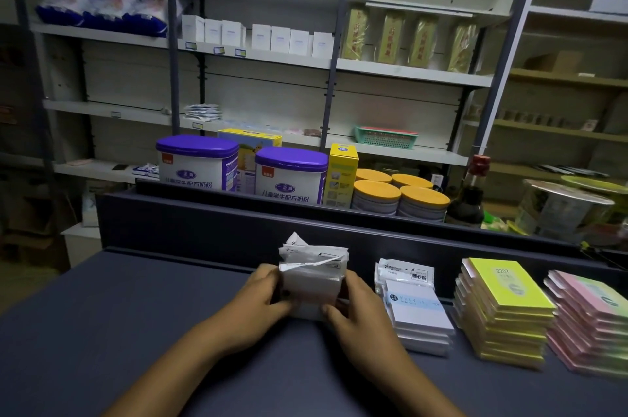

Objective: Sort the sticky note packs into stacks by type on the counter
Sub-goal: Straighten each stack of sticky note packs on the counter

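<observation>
Head view. The left hand and right hand clasp a bundle of white packs from either side, fingers curled round its edges, apparently squaring it into 1 even stack on the dark counter. To the right stand 3 finished stacks, kept just apart so types stay separate: white-and-blue packs, yellow-green packs and pink packs. Purple-lidded tins sit behind the counter's raised back.
</observation>
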The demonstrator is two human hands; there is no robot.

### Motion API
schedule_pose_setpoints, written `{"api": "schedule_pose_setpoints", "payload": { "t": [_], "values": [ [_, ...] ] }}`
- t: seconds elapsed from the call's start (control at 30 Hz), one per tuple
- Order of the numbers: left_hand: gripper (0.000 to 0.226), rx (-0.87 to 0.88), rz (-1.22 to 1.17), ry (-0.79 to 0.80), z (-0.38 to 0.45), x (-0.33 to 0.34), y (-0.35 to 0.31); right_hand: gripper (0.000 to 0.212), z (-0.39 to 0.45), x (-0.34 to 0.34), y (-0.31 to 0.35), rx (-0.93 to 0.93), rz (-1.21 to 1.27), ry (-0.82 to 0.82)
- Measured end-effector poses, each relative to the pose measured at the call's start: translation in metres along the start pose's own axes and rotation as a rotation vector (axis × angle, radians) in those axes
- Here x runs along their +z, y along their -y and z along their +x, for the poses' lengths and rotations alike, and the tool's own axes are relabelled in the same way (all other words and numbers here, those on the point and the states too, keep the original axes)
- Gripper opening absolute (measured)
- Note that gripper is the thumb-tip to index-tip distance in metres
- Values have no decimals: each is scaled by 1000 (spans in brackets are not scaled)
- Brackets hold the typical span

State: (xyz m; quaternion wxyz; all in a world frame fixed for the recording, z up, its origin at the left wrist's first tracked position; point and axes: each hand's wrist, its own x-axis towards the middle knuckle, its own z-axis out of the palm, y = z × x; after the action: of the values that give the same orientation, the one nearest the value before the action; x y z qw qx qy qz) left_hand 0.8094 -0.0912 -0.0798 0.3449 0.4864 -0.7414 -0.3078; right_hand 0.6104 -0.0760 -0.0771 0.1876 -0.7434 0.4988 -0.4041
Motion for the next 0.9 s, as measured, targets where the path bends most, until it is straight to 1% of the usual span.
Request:
{"api": "schedule_pose_setpoints", "payload": {
  "t": [0.03, 0.17, 0.2, 0.23, 0.3, 0.4, 0.53, 0.67, 0.8, 0.9],
  "values": [
    [45, -14, -69, -15, 0, -2, -3, 50, 1, -1, 0, 11, 12, -3],
    [18, -25, -306, -96, 1, -11, -17, 41, 5, -5, 3, 117, 186, 11],
    [15, -46, -361, -113, 0, -12, -21, 39, 5, -6, 3, 141, 198, 15],
    [15, -72, -387, -133, -1, -13, -22, 33, 6, -7, 3, 162, 212, 21],
    [20, -129, -332, -158, -3, -12, -22, 24, 6, -6, 4, 220, 225, 15],
    [35, -229, -245, -181, -5, -9, -19, 36, 5, -3, 2, 264, 196, -24],
    [48, -304, -174, -246, -4, -12, -15, 30, 4, 1, 3, 291, 168, -53],
    [51, -361, -108, -282, -5, -10, -17, 38, 4, 2, 5, 302, 104, -44],
    [58, -392, -9, -306, -4, -8, -19, 35, 3, 1, 11, 287, 1, -37],
    [57, -391, 29, -316, -4, -7, -22, 36, 3, 0, 15, 283, -37, -43]
  ]
}}
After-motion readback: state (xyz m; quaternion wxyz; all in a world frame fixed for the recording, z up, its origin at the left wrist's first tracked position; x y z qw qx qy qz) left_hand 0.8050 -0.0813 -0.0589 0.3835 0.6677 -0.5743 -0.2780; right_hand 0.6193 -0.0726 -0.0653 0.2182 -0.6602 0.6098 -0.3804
